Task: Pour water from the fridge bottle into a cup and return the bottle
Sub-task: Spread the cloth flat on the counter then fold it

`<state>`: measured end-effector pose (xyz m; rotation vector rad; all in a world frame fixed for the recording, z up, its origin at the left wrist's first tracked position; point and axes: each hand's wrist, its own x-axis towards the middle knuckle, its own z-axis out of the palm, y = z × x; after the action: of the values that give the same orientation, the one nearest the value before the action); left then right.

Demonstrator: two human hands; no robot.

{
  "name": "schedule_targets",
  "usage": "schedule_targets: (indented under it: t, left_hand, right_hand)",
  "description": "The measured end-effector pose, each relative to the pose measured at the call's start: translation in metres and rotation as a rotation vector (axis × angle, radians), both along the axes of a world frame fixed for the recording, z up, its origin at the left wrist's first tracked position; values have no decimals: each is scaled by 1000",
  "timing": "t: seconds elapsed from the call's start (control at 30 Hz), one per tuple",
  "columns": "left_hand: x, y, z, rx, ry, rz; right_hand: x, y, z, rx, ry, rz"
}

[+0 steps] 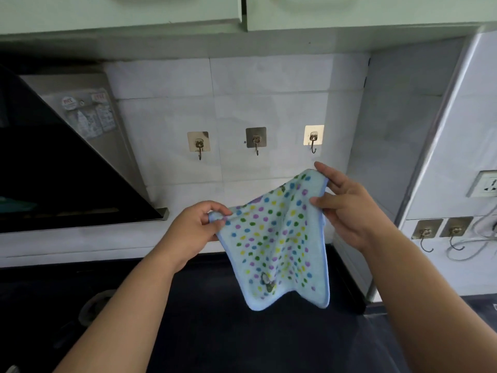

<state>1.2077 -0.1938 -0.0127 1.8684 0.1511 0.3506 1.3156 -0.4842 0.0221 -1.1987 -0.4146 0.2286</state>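
A light blue towel [274, 238] with coloured dots hangs spread between both hands over the dark counter. My left hand [193, 227] pinches its left top corner. My right hand [344, 208] grips its right top corner, just below the rightmost wall hook [313, 140]. No bottle, cup or fridge is in view.
Two more hooks [199, 146] [256, 142] are stuck on the tiled wall. A black slanted range hood [67, 179] fills the left. The dark counter [215, 332] lies below. Cupboards [242, 12] hang overhead. At right are a wall socket [486, 184], hooks [427, 232] and cables.
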Motion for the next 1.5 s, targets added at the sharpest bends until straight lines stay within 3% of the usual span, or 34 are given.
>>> schedule_targets:
  t: [0.07,0.2,0.3,0.43,0.47,0.53,0.63,0.8,0.93,1.1,1.3,1.43,1.5]
  left_hand:
    - [1,0,-3,-62,0,49]
    - [3,0,-3,-141,-29,213]
    - [6,2,0,-149,-17,297]
    - [3,6,14,-538,-12,21]
    - [1,8,16,-535,-19,-57]
    - [2,13,18,-339,-11,-108]
    - [8,17,21,-55,-49,6]
    - [14,23,35,243,-214,224]
    - [13,20,52,382,-312,332]
    - [19,18,59,428,-313,362]
    - [21,28,23,300,-78,271]
    - [15,32,5,394,-11,240]
    - [13,23,-2,371,45,115]
  right_hand:
    - [2,-2,1,-51,-59,-47]
    - [10,-5,-2,-435,-206,-293]
    - [10,-2,-7,-575,-238,-306]
    - [7,2,-5,-437,-176,-189]
    - [5,1,-2,-389,-141,-114]
    - [5,-2,1,-356,-105,-47]
    - [7,-2,3,-395,-135,-175]
    - [10,-2,11,-559,-295,-434]
    - [18,2,18,-548,-368,-560]
    - [21,9,25,-453,-352,-563]
    - [13,15,4,-626,-275,-460]
    - [-4,20,-10,-608,-323,-352]
    - [-9,29,-16,-611,-380,-277]
